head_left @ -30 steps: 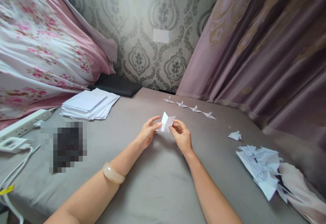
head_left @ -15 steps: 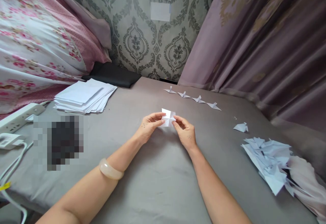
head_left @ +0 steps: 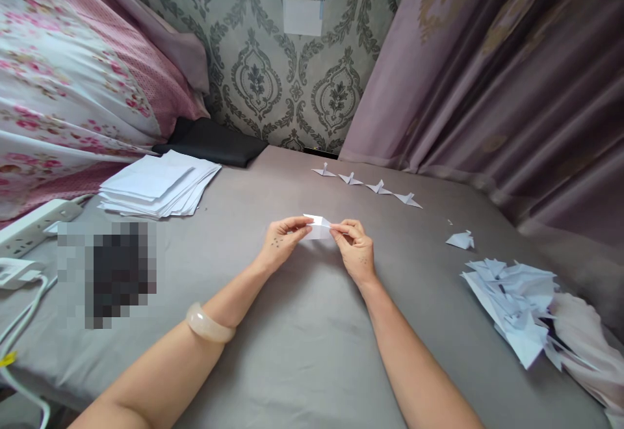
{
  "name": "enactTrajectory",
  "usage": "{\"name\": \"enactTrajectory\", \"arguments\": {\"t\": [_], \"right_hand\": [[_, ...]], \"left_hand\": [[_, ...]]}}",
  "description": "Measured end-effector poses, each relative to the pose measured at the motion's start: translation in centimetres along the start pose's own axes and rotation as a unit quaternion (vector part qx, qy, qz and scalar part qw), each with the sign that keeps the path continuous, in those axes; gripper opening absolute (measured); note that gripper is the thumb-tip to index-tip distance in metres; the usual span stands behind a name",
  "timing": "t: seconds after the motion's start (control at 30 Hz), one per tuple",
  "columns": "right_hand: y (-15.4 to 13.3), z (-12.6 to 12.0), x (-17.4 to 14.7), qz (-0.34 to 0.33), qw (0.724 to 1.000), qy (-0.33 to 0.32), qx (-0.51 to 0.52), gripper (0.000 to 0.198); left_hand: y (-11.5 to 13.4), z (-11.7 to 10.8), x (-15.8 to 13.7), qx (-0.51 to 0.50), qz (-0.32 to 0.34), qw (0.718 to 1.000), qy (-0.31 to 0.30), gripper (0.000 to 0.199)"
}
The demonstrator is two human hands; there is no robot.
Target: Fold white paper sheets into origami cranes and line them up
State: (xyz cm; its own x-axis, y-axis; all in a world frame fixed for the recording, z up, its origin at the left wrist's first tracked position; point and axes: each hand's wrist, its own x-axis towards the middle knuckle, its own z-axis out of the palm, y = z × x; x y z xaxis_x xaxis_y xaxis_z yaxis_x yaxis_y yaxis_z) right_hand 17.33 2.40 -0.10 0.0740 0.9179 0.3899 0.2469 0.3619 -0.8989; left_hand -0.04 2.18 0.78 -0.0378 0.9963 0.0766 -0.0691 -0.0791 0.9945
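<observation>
A small creased square of white paper (head_left: pixel 319 229) is held up between both hands above the grey cloth. My left hand (head_left: pixel 284 240) pinches its left edge between thumb and fingers; a pale bangle circles that forearm. On the opposite edge, the thumb and fingertips of my right hand (head_left: pixel 355 247) are closed. The sheet bends along a fold across its middle, and my fingertips hide its side edges. Beyond the hands, several folded paper cranes (head_left: pixel 379 186) stand in a slanting row.
A stack of white paper (head_left: pixel 156 185) lies at the left, near a black folded item (head_left: pixel 212 142) and a power strip (head_left: pixel 36 227). To the right are a single folded paper piece (head_left: pixel 461 240) and a heap of folded paper (head_left: pixel 511 299). A blurred dark patch covers something at left.
The paper, which lay opened fairly flat toward me with its creases showing, is now bent along the middle and looks lower in height. Both hands still grip it; the view shifted slightly.
</observation>
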Motion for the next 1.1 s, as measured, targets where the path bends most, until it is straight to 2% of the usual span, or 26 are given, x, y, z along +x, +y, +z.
{"name": "enactTrajectory", "arguments": {"t": [0.43, 0.73, 1.1], "right_hand": [[-0.2, 0.1, -0.1, -0.009, 0.999, -0.016, 0.039, 0.013], [-0.2, 0.3, -0.2, -0.022, 0.998, -0.027, 0.054, 0.009], [-1.1, 0.2, -0.4, -0.034, 0.996, -0.076, 0.028, 0.012]], "left_hand": [[0.1, -0.2, 0.0, 0.102, 0.123, 0.987, -0.019, 0.017], [0.1, 0.2, -0.1, 0.110, 0.131, 0.984, -0.046, 0.016], [0.5, 0.3, -0.4, 0.148, 0.148, 0.976, -0.061, 0.013]]}}
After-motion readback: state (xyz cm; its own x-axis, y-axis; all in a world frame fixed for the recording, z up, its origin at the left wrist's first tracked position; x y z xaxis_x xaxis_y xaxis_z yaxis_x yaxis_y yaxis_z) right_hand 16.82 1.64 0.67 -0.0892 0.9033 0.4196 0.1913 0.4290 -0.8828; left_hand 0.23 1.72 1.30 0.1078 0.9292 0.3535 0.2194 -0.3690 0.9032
